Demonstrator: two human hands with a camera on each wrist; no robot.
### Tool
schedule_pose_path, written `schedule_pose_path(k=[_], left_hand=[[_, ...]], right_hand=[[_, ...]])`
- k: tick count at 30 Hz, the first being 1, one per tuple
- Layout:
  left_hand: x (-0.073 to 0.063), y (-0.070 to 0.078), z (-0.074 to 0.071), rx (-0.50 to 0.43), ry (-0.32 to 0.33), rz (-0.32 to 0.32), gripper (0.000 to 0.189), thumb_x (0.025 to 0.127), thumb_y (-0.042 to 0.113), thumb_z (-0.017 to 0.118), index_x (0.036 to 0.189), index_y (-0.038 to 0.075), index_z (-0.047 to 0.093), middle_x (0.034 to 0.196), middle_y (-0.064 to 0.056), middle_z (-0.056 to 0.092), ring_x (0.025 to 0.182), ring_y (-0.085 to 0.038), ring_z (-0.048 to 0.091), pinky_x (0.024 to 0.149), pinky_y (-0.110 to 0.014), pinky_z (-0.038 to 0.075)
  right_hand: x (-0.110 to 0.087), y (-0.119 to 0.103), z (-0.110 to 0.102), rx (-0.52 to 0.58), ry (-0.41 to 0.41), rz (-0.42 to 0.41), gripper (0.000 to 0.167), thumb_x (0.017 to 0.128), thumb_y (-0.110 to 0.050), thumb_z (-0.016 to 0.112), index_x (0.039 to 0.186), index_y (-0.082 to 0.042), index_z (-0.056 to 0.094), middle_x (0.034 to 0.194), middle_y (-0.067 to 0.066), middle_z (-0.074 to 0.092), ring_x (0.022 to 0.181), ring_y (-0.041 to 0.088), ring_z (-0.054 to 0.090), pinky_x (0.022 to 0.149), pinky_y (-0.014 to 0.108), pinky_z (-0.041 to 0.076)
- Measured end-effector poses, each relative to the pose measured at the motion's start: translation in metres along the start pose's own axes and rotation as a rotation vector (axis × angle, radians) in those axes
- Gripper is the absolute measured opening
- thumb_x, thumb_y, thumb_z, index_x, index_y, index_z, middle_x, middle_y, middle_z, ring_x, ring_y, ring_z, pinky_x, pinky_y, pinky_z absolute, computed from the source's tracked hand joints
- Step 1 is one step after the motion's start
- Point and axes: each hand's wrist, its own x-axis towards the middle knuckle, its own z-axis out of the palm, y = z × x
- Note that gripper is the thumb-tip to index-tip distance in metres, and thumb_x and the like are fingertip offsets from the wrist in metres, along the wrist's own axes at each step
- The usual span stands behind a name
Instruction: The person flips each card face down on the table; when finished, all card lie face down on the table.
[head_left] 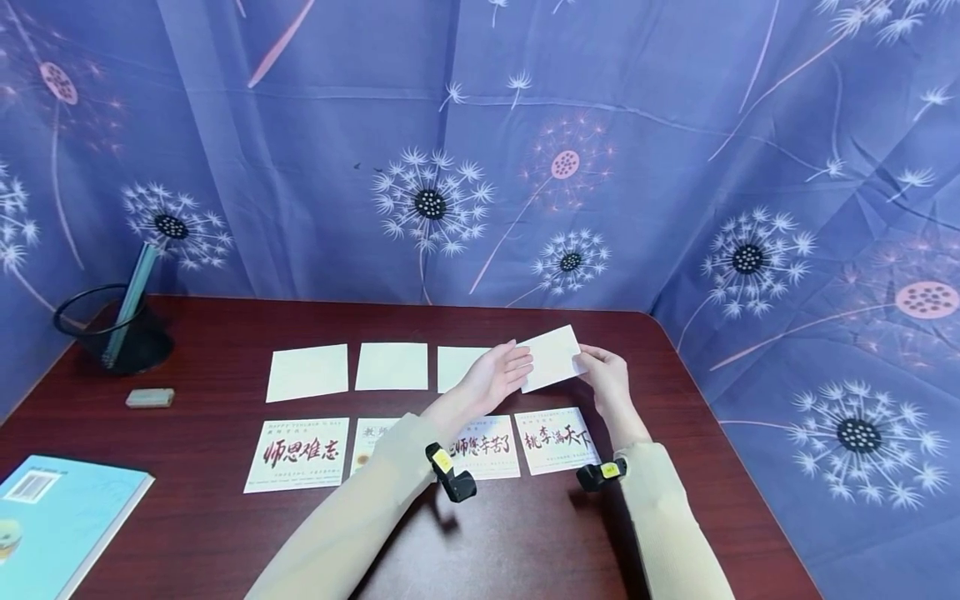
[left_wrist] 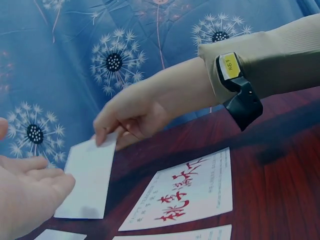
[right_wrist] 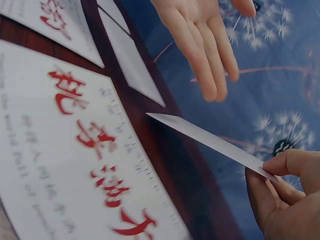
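Observation:
Between thumb and fingers, my right hand (head_left: 609,382) pinches a blank white card (head_left: 551,357) by its right edge. In the right wrist view the card (right_wrist: 210,142) is seen nearly edge-on, tilted above the dark red table. My left hand (head_left: 491,377) is beside the card's left end, palm turned up and fingers straight, holding nothing. Below the held card lies a printed card with red characters (head_left: 558,439). Another blank card (head_left: 456,365) lies partly behind the left hand. The left forearm covers part of a printed card (head_left: 367,432) in the front row.
Two more blank cards (head_left: 307,372) lie in the back row, above printed cards (head_left: 297,454). A black mesh pen holder (head_left: 138,342) stands at the back left, with an eraser (head_left: 150,397) in front. A light-blue book (head_left: 71,521) lies front left. A dandelion curtain (head_left: 337,167) hangs behind.

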Motion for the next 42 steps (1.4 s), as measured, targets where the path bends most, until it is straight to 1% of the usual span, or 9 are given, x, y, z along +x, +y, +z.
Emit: schedule_pose_path(k=[4, 9, 12, 18, 24, 26, 31, 35, 42], left_hand=[[0.001, -0.001, -0.001, -0.033, 0.064, -0.057, 0.065, 0.106, 0.031, 0.031, 0.151, -0.011, 0.012, 0.16, -0.03, 0.009, 0.15, -0.041, 0.01, 0.124, -0.045, 0.01], [-0.001, -0.004, -0.004, -0.015, 0.099, -0.088, 0.065, 0.106, 0.031, 0.03, 0.151, -0.011, 0.011, 0.16, -0.031, 0.008, 0.15, -0.041, 0.01, 0.124, -0.045, 0.011], [-0.002, -0.005, -0.005, 0.006, 0.101, -0.102, 0.064, 0.106, 0.03, 0.028, 0.152, -0.011, 0.01, 0.16, -0.031, 0.007, 0.15, -0.041, 0.009, 0.124, -0.045, 0.012], [-0.002, -0.009, -0.008, 0.023, 0.091, -0.115, 0.065, 0.106, 0.03, 0.026, 0.151, -0.013, 0.009, 0.159, -0.034, 0.004, 0.149, -0.044, 0.007, 0.124, -0.046, 0.011], [-0.003, -0.011, -0.01, 0.03, 0.098, -0.122, 0.066, 0.105, 0.031, 0.027, 0.151, -0.013, 0.01, 0.158, -0.035, 0.004, 0.149, -0.044, 0.007, 0.124, -0.046, 0.011], [-0.003, -0.012, -0.011, 0.033, 0.101, -0.123, 0.066, 0.105, 0.032, 0.028, 0.151, -0.013, 0.01, 0.158, -0.034, 0.005, 0.149, -0.044, 0.007, 0.124, -0.046, 0.011], [-0.004, -0.012, -0.012, 0.042, 0.094, -0.118, 0.067, 0.105, 0.031, 0.028, 0.15, -0.014, 0.009, 0.158, -0.034, 0.005, 0.149, -0.044, 0.007, 0.124, -0.046, 0.011], [-0.004, -0.012, -0.013, 0.041, 0.085, -0.115, 0.066, 0.105, 0.03, 0.028, 0.15, -0.015, 0.009, 0.158, -0.035, 0.005, 0.149, -0.044, 0.007, 0.124, -0.047, 0.01], [-0.002, -0.011, -0.013, 0.029, 0.105, -0.119, 0.065, 0.106, 0.031, 0.027, 0.15, -0.014, 0.011, 0.158, -0.034, 0.007, 0.149, -0.043, 0.009, 0.124, -0.046, 0.012]], right_hand=[[0.004, 0.012, -0.003, 0.018, -0.01, 0.063, 0.043, 0.093, -0.005, 0.053, 0.134, 0.009, 0.053, 0.122, 0.019, 0.064, 0.085, 0.005, 0.068, 0.076, 0.014, 0.053], [0.007, 0.022, -0.005, 0.041, 0.001, 0.078, 0.043, 0.092, -0.004, 0.053, 0.133, 0.011, 0.053, 0.104, 0.009, 0.07, 0.078, 0.002, 0.067, 0.076, 0.015, 0.054], [0.007, 0.024, -0.004, 0.04, 0.006, 0.081, 0.043, 0.092, -0.003, 0.054, 0.133, 0.011, 0.053, 0.106, 0.011, 0.069, 0.077, 0.002, 0.067, 0.076, 0.016, 0.055], [0.006, 0.026, -0.002, -0.041, -0.016, 0.061, 0.042, 0.093, -0.002, 0.055, 0.131, 0.014, 0.052, 0.107, 0.013, 0.067, 0.076, 0.0, 0.063, 0.071, 0.013, 0.053], [0.004, 0.029, -0.007, -0.141, -0.072, 0.009, 0.044, 0.09, -0.008, 0.06, 0.127, 0.015, 0.056, 0.115, 0.022, 0.067, 0.083, 0.004, 0.063, 0.079, 0.018, 0.054], [0.002, 0.029, -0.01, -0.153, -0.099, -0.024, 0.046, 0.088, -0.011, 0.063, 0.124, 0.016, 0.058, 0.112, 0.024, 0.068, 0.083, 0.006, 0.064, 0.078, 0.02, 0.054], [0.0, 0.026, -0.012, -0.223, -0.112, -0.018, 0.045, 0.09, -0.013, 0.06, 0.128, 0.012, 0.057, 0.123, 0.028, 0.063, 0.103, 0.019, 0.066, 0.093, 0.031, 0.054], [0.0, 0.023, -0.011, -0.267, -0.099, 0.021, 0.044, 0.095, -0.01, 0.054, 0.135, 0.009, 0.052, 0.136, 0.029, 0.054, 0.123, 0.03, 0.057, 0.106, 0.038, 0.047], [-0.002, 0.019, -0.016, -0.266, -0.101, 0.024, 0.044, 0.098, -0.011, 0.056, 0.137, 0.009, 0.051, 0.14, 0.029, 0.051, 0.125, 0.031, 0.055, 0.105, 0.036, 0.048]])
